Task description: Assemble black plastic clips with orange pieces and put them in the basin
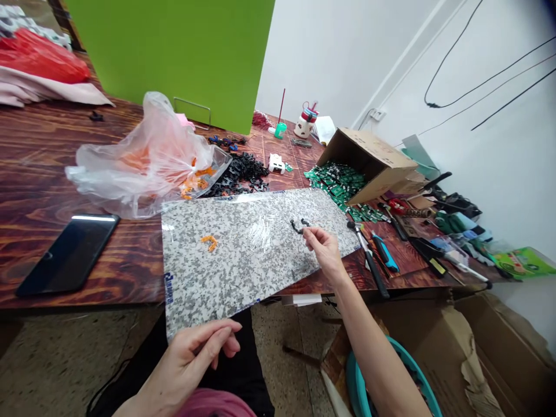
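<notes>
My right hand is closed in a pinch at the right part of a grey speckled board. At its fingertips is a small black curved plastic piece. My left hand hovers by the board's near edge, thumb and fingers pressed together; whether anything is inside cannot be seen. On the board, left of centre, lies an orange curved plastic piece. A patch of thin, clear or whitish slivers is spread between the orange piece and my right hand.
Behind the board are black plastic parts, a clear bag with orange parts, and a white part. Green circuit boards spill from a cardboard box. A hammer and blue cutter lie right; a tablet left.
</notes>
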A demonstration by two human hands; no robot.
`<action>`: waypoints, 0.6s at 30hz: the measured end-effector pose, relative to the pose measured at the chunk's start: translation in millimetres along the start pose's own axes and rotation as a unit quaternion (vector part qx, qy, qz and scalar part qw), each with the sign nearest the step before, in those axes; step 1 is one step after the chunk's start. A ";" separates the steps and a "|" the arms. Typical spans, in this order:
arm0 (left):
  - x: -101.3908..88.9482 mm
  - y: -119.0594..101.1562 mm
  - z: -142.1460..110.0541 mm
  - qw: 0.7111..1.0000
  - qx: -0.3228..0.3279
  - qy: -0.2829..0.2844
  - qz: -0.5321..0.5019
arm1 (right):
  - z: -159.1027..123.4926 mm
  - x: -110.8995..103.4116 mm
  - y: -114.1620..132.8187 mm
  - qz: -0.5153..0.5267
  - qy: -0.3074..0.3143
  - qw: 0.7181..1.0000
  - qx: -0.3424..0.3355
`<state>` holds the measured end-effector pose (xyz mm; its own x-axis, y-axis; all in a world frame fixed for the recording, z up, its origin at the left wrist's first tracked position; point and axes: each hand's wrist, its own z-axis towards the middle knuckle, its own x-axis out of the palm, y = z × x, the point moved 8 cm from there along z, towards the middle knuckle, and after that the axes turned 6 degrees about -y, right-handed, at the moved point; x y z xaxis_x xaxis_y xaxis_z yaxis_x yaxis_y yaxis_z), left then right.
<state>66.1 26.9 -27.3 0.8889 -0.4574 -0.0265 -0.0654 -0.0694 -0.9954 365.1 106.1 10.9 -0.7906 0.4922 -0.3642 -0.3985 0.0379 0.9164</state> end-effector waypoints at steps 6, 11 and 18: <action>8.7 -7.4 15.5 0.987 -0.072 -0.013 -0.140 | -71.7 45.5 31.2 0.136 0.138 0.976 0.101; 14.0 -11.8 22.3 0.981 -0.098 -0.015 -0.165 | -116.1 84.3 49.7 0.213 0.255 0.931 0.152; 3.5 -1.0 16.3 0.976 -0.133 -0.070 -0.156 | -94.8 86.7 51.9 -0.009 0.257 0.965 -0.050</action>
<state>76.7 39.8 -27.9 0.9366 -0.2518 0.2436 0.1202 -0.4221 -0.8985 231.8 68.3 11.1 -0.8991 -0.0051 -0.4377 -0.4368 -0.0535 0.8980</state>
